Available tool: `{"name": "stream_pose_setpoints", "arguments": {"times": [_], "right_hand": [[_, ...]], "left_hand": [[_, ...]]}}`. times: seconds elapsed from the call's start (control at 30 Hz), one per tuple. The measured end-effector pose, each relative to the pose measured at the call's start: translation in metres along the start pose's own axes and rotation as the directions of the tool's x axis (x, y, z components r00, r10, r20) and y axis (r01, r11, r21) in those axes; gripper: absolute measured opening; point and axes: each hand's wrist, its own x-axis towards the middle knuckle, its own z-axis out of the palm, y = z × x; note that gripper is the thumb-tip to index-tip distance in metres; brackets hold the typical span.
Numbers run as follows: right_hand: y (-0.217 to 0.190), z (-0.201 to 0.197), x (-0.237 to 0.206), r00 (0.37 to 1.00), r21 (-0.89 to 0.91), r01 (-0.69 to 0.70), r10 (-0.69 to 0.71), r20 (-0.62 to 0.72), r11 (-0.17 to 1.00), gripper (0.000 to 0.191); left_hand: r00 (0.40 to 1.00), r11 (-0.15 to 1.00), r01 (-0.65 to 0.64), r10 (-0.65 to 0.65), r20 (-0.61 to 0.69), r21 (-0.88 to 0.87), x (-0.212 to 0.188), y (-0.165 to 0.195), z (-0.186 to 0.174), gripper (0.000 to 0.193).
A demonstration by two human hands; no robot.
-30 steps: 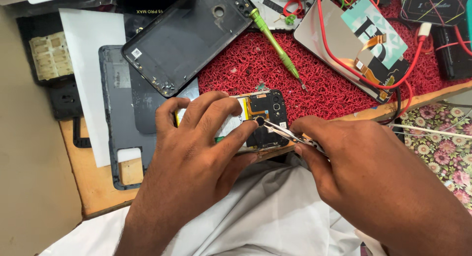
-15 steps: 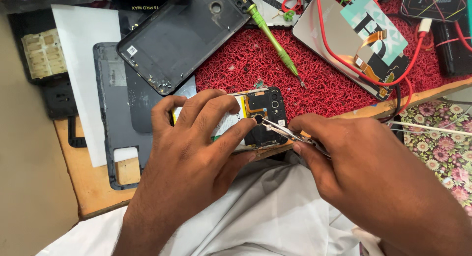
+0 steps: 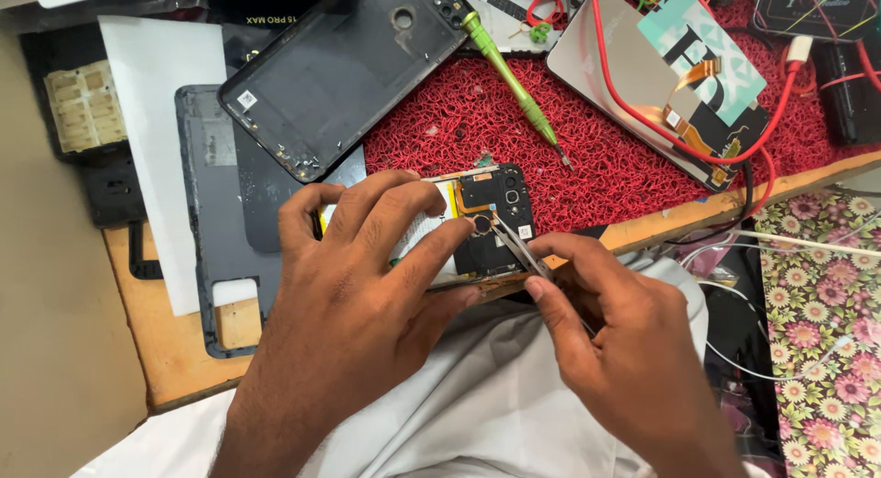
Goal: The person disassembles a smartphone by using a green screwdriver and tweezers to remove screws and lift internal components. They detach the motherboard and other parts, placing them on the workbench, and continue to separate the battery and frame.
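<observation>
Steel tweezers (image 3: pixel 518 250) in right hand (image 3: pixel 624 350) touch opened phone (image 3: pixel 486 221).

The mat (image 3: pixel 459 138) is bright red with a looped, wiry texture, and the screwdriver (image 3: pixel 512 79) lying on it is lime green. The back cover (image 3: pixel 340 74) is dark grey, the sheet of paper (image 3: pixel 147 120) plain white, and the board (image 3: pixel 174 350) bare light brown. At the right, the cloth (image 3: pixel 821 350) shows pink and white flowers on dark green, while the cable (image 3: pixel 624 93) is red
</observation>
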Motion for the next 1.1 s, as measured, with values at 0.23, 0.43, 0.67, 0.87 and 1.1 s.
{"name": "stream_pose_setpoints", "arguments": {"times": [0.23, 0.43, 0.67, 0.87, 1.1], "right_hand": [[0.009, 0.005, -0.005, 0.999, 0.11, 0.037, -0.034, -0.032, 0.993, 0.032], [0.009, 0.005, -0.003, 0.997, 0.178, 0.07, -0.067, -0.023, 0.982, 0.033], [0.007, 0.001, 0.0, 0.998, 0.169, 0.061, -0.062, 0.003, 0.984, 0.031], [0.01, -0.012, 0.01, 0.99, 0.25, 0.139, -0.126, -0.069, 0.958, 0.028], [0.026, -0.051, 0.023, 0.989, 0.027, 0.09, -0.086, -0.123, 0.996, 0.022]], "left_hand": [[1.0, 0.994, 0.003, -0.003, -0.003, 0.106, 0.013, 0.007, 0.0, 0.032], [1.0, 0.994, 0.0, -0.001, 0.007, 0.111, 0.024, 0.011, 0.002, 0.032], [0.998, 0.996, 0.031, -0.026, -0.064, 0.08, 0.025, 0.012, 0.006, 0.033], [0.99, 0.996, 0.085, -0.085, -0.108, -0.009, 0.024, 0.008, 0.01, 0.029], [0.996, 1.0, 0.03, -0.031, -0.08, -0.005, 0.027, 0.006, 0.008, 0.034]]}}
